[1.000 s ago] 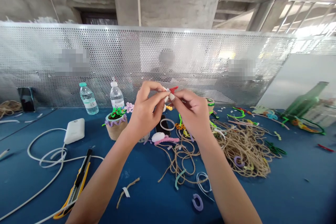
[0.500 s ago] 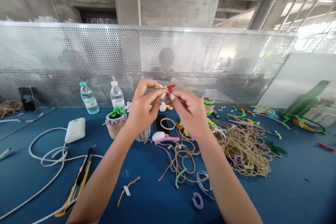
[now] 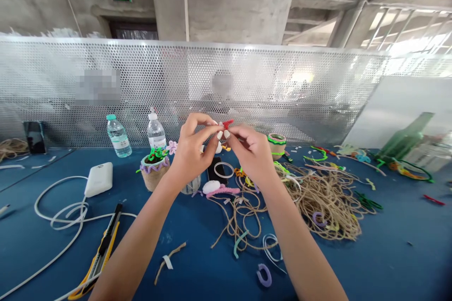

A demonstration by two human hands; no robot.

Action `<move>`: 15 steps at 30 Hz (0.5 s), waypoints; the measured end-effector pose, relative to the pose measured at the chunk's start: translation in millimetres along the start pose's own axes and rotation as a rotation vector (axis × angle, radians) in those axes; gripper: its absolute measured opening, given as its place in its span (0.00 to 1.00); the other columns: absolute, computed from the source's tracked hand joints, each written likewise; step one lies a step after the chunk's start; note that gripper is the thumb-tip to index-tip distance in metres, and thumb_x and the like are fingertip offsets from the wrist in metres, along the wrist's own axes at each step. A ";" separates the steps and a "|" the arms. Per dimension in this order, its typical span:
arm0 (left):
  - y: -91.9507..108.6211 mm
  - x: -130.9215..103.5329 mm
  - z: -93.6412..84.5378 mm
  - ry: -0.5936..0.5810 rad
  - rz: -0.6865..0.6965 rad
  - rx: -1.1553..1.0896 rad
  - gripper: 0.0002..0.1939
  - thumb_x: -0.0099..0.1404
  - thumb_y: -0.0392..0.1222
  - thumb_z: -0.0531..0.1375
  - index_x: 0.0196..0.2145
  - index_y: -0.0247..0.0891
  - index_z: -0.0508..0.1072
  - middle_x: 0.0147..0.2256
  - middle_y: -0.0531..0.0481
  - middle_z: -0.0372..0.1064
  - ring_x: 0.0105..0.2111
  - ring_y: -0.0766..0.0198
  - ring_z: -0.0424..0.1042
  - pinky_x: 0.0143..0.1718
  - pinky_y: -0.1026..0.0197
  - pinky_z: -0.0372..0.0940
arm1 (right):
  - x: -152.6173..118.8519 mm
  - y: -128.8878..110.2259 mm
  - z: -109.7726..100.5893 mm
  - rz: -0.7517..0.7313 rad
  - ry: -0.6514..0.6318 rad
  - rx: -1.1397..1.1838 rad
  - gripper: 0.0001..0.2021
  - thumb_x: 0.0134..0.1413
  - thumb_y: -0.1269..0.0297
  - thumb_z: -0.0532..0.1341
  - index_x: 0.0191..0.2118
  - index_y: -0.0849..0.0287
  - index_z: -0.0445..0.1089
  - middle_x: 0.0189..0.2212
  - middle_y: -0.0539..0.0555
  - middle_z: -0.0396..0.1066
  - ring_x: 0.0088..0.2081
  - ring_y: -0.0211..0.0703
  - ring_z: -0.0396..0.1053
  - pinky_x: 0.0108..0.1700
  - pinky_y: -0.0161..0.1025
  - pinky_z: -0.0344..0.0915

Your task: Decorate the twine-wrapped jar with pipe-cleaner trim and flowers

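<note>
A short red fuzzy pipe cleaner piece (image 3: pixel 228 124) is held up in front of me, above the table. My left hand (image 3: pixel 198 146) pinches it from the left between thumb and fingertips. From the other side, my right hand (image 3: pixel 247 151) pinches it too, thumbs nearly touching. Most of the red piece is hidden by the fingertips. Below the hands lie a black phone (image 3: pixel 213 169), a white ring (image 3: pixel 224 170), and a pink pipe cleaner (image 3: pixel 223 190) beside a white oval piece (image 3: pixel 211 186).
On the left are a twine-wrapped pot (image 3: pixel 152 178), two water bottles (image 3: pixel 119 137), a white power bank (image 3: pixel 99 179) with a cable and a yellow utility knife (image 3: pixel 99 249). To the right lie tangled twine (image 3: pixel 328 202) and a green bottle (image 3: pixel 404 136). A perforated metal screen (image 3: pixel 169 84) stands behind.
The view has tilted up slightly, so the table things sit a little lower. Both hands still pinch the red pipe cleaner piece, with only small finger shifts.
</note>
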State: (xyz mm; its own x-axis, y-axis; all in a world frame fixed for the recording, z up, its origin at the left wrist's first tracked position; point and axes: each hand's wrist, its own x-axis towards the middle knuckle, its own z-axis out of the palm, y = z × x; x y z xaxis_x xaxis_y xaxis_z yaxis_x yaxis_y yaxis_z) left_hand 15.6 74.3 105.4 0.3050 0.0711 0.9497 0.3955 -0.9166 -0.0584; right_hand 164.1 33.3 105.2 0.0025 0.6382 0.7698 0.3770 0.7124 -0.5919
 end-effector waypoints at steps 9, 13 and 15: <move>5.7 3.0 2.1 -0.075 0.040 0.104 0.06 0.64 0.30 0.55 0.37 0.36 0.70 0.39 0.45 0.64 0.42 0.59 0.68 0.43 0.52 0.66 | -1.7 -7.8 -13.8 -0.145 -0.083 -0.281 0.08 0.56 0.76 0.54 0.27 0.61 0.65 0.26 0.50 0.61 0.28 0.35 0.60 0.32 0.33 0.56; 15.4 7.5 21.9 -0.064 0.069 0.198 0.06 0.66 0.32 0.53 0.39 0.36 0.69 0.40 0.43 0.65 0.41 0.58 0.67 0.42 0.53 0.64 | -4.1 -11.4 -28.0 -0.057 -0.048 -0.348 0.09 0.55 0.75 0.54 0.26 0.60 0.66 0.25 0.49 0.61 0.28 0.35 0.60 0.32 0.34 0.56; 21.7 11.6 35.1 -0.053 0.089 0.246 0.06 0.68 0.33 0.51 0.39 0.36 0.68 0.40 0.42 0.65 0.40 0.57 0.67 0.42 0.52 0.63 | -4.7 -12.0 -37.6 -0.015 -0.021 -0.373 0.09 0.54 0.75 0.55 0.25 0.60 0.65 0.23 0.49 0.61 0.27 0.35 0.59 0.32 0.34 0.56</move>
State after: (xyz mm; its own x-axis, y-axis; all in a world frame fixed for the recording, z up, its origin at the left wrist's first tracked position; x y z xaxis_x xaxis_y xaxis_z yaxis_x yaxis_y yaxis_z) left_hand 58.1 69.0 104.4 0.3907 0.0210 0.9203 0.5615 -0.7977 -0.2202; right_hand 194.4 10.8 117.7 -0.0235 0.6373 0.7703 0.6887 0.5688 -0.4496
